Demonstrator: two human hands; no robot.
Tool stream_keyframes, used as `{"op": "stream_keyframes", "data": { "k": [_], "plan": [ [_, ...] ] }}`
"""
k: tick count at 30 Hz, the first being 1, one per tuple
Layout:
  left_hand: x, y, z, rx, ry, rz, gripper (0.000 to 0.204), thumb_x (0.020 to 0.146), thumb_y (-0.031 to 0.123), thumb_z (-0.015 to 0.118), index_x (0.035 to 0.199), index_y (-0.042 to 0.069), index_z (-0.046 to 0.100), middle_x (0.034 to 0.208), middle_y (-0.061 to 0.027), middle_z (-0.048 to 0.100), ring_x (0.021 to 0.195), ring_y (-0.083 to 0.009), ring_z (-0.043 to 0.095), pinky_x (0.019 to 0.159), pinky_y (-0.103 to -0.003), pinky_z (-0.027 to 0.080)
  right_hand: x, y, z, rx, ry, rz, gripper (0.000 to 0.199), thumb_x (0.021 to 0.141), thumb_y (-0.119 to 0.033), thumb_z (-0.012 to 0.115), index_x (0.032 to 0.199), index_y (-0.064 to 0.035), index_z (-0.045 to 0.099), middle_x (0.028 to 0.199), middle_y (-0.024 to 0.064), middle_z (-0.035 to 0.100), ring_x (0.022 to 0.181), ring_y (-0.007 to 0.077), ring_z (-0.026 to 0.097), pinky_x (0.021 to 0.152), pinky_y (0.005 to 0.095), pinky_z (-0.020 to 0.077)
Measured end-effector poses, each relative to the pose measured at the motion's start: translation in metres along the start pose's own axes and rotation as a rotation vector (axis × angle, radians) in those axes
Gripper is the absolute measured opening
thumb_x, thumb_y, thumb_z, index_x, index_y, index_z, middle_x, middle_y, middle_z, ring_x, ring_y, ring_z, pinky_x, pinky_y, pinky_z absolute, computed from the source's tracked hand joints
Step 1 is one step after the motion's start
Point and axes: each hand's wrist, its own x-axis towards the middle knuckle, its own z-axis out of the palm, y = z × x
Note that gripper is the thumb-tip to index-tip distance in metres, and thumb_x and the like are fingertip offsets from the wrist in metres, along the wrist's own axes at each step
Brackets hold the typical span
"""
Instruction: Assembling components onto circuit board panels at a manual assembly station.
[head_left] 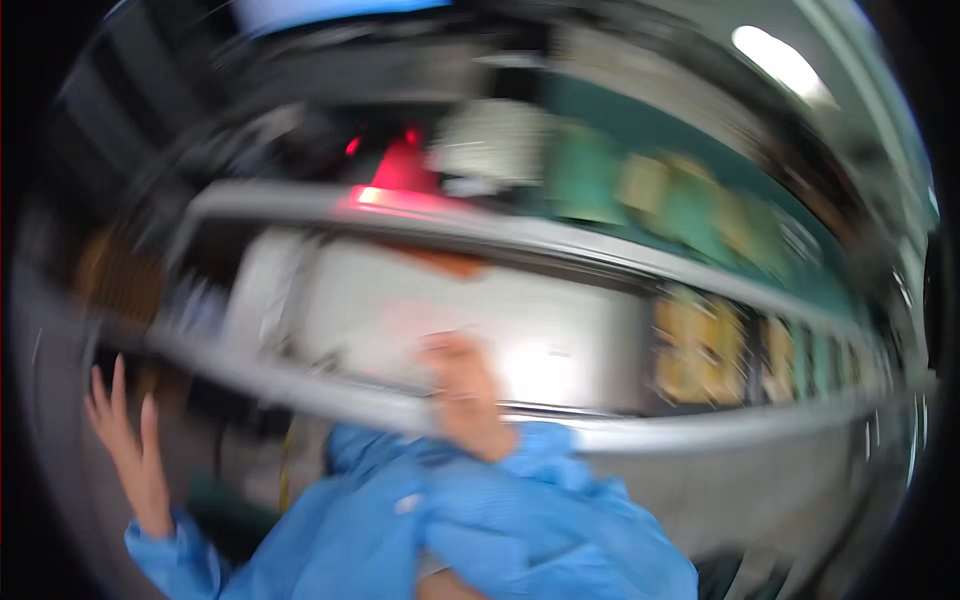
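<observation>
My left hand (130,450) is raised off to the left, outside the grey rail, with its fingers spread and nothing in them. Over the near rail and the edge of a bright white flat surface (580,350) is my right hand (465,395). Motion smears its fingers, so whether it is open or closed, or holds something, does not show. Blue sleeves cover both arms. An orange-brown piece (440,262) lies at the far side of the white surface.
Two grey metal rails (690,432) run along the line. Yellow boards (700,345) sit between them at the right. Beyond the far rail are a red-lit object (405,170), a white block-like stack (490,140), and green and yellow pieces on a green surface (585,170).
</observation>
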Motion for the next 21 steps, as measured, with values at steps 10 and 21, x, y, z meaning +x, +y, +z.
{"op": "stream_keyframes", "data": {
  "k": [10,21],
  "plan": [
    [-0.347,-0.162,0.003,0.076,-0.285,-1.712,0.076,0.093,0.062,0.054,0.116,-0.009,0.068,0.125,-0.0301,0.064,0.119,-0.0414,0.062,0.104,-0.046,0.044,0.002,0.023,-0.026,0.192,-0.255,0.072,0.025,0.101,-0.009,0.059,0.119,0.0059,0.067,0.123,0.0225,0.064,0.105,0.0317,0.067,0.090,0.0400,0.0565],
    [-0.440,-0.208,0.034,0.053,0.091,-1.711,0.042,0.087,0.035,0.072,0.086,-0.007,0.075,0.088,-0.0240,0.074,0.084,-0.0331,0.073,0.078,-0.040,0.054,-0.002,0.025,-0.014,0.313,-0.312,0.034,0.023,0.098,-0.003,0.056,0.115,0.0059,0.069,0.125,0.0235,0.062,0.106,0.0336,0.066,0.090,0.0413,0.0564]
  ]
}}
